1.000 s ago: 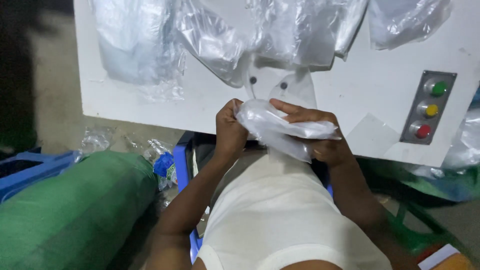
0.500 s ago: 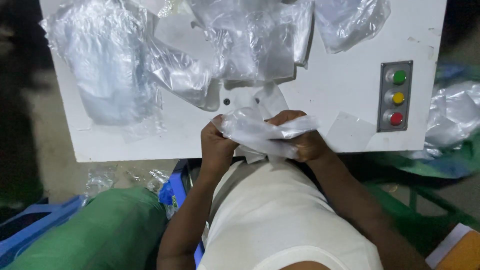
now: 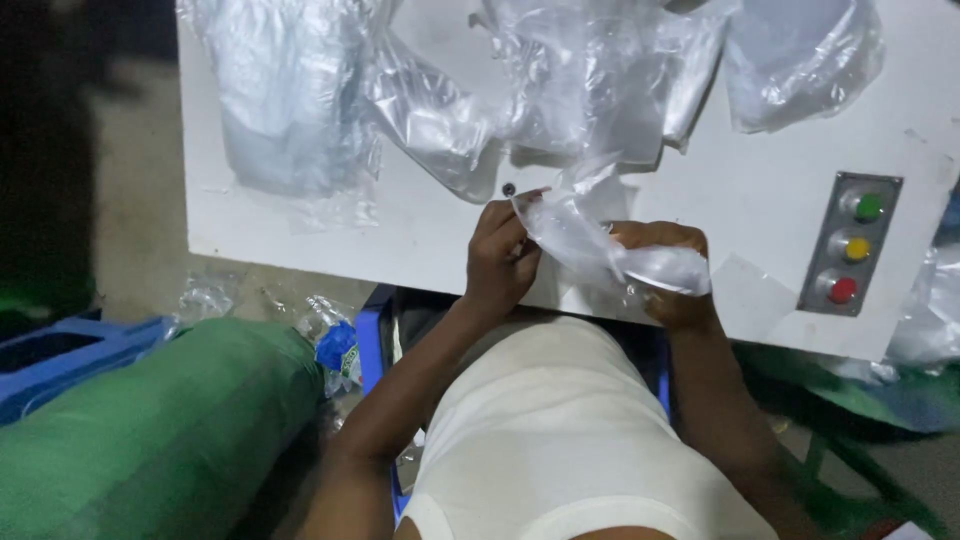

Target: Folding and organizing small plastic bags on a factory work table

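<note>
Left hand (image 3: 500, 255) pinches clear plastic bag (image 3: 590, 240) – right hand (image 3: 665, 275) grips its other end, over white table (image 3: 760, 200)

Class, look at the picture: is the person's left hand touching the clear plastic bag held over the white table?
Touching. The head view shows the left hand pinching the upper edge of the clear plastic bag, fingers closed on the film with no gap, while the right hand grips its other end.

Glossy crinkled plastic bag (image 3: 590, 240) over a smooth matt white table (image 3: 760, 200)
</note>
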